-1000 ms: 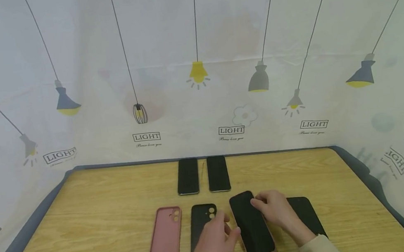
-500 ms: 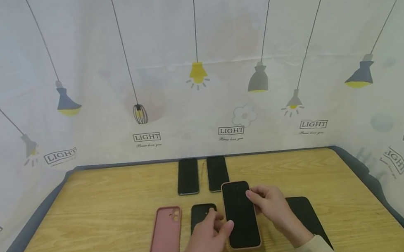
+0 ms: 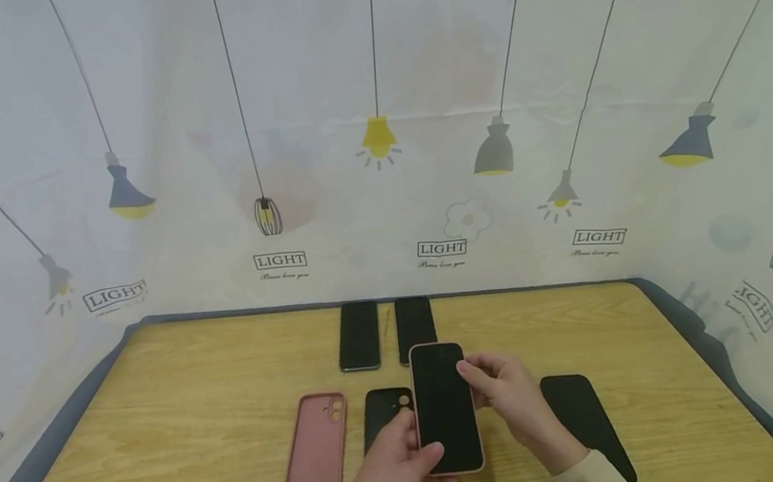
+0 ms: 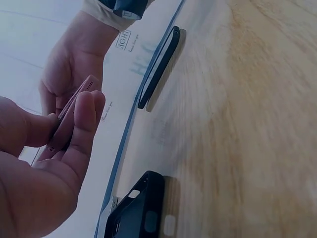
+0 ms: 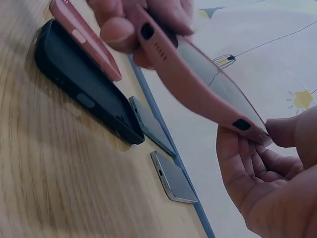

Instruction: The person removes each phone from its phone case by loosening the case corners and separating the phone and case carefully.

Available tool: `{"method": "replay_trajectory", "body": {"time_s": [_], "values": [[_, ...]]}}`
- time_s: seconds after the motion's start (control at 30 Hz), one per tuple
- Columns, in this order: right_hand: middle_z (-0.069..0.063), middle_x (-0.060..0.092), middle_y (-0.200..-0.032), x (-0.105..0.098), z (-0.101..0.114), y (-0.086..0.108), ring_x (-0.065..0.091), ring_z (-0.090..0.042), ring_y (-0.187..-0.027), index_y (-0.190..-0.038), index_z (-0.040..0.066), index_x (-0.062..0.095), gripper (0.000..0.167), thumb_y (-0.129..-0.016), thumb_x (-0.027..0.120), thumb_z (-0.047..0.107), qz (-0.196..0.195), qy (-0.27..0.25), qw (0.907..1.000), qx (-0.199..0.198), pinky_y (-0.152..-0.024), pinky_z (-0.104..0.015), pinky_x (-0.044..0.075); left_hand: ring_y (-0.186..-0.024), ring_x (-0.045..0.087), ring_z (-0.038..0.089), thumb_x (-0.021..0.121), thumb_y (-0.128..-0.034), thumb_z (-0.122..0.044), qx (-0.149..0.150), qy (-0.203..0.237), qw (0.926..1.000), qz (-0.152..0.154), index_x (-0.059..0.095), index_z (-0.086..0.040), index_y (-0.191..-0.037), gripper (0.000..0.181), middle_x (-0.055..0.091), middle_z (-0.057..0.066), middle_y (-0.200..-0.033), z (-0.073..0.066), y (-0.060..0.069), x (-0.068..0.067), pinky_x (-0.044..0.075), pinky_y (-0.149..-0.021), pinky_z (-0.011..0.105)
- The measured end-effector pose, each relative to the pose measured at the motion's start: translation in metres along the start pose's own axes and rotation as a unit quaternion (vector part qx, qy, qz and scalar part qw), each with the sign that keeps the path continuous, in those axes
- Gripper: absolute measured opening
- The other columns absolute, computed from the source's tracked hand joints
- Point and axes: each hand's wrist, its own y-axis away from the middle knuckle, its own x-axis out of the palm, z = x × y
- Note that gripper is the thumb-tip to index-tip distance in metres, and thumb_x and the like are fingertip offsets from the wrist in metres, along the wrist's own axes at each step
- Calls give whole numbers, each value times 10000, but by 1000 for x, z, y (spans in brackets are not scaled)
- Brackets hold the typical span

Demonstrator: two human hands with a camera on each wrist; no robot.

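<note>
A phone (image 3: 445,409) in a pink phone case is held up off the table by both hands, its dark screen facing up. My left hand (image 3: 392,461) grips its lower left side, thumb on the front and fingers underneath. My right hand (image 3: 514,405) pinches the upper right edge between thumb and fingers. In the right wrist view, the pink case's side wall (image 5: 188,94) bows outward along the phone's edge. Left of the hands lies an empty pink phone case (image 3: 313,452). A black phone case (image 3: 380,410) is partly hidden behind the left hand.
Two dark phones (image 3: 359,335) lie side by side at the back of the wooden table (image 3: 186,431), the right one partly covered by the held phone. A black phone (image 3: 586,421) lies to the right, beside the right forearm. A printed cloth (image 3: 320,161) surrounds the table.
The phone in the pink case has moved up and to the left, turning more upright in view. My left hand has closed round its lower left side; the right hand keeps its pinch.
</note>
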Motion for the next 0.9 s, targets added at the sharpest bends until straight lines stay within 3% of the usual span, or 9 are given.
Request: {"method": "replay_trajectory", "body": {"time_s": [0.37, 0.7, 0.9], "values": [[-21, 577, -746, 10, -6, -6, 558, -192, -678, -1087, -30, 716, 306, -1070, 590, 248, -360, 498, 9974, -389, -609, -272, 507, -735, 749, 256, 569, -1022, 50, -11, 519, 9984, -245, 487, 45, -1371, 358, 755, 176, -1000, 6, 0, 4, 637, -683, 382], [-42, 690, -871, 20, -7, -6, 651, -163, -804, -1072, -59, 721, 336, -1073, 587, 249, -411, -304, 9984, -234, -674, -270, 570, -715, 744, 295, 591, -1000, 73, 127, 354, 9977, -558, 498, 57, -1305, 319, 751, 165, -985, 12, -2, 9, 638, -664, 388], [-37, 724, -890, 22, -7, -8, 678, -158, -822, -1098, -66, 732, 338, -1073, 585, 237, -507, -614, 9968, -77, -699, -273, 587, -739, 743, 348, 589, -995, 87, 254, 389, 9971, -596, 494, 69, -1308, 328, 748, 182, -995, 13, -3, 9, 640, -666, 392]]}}
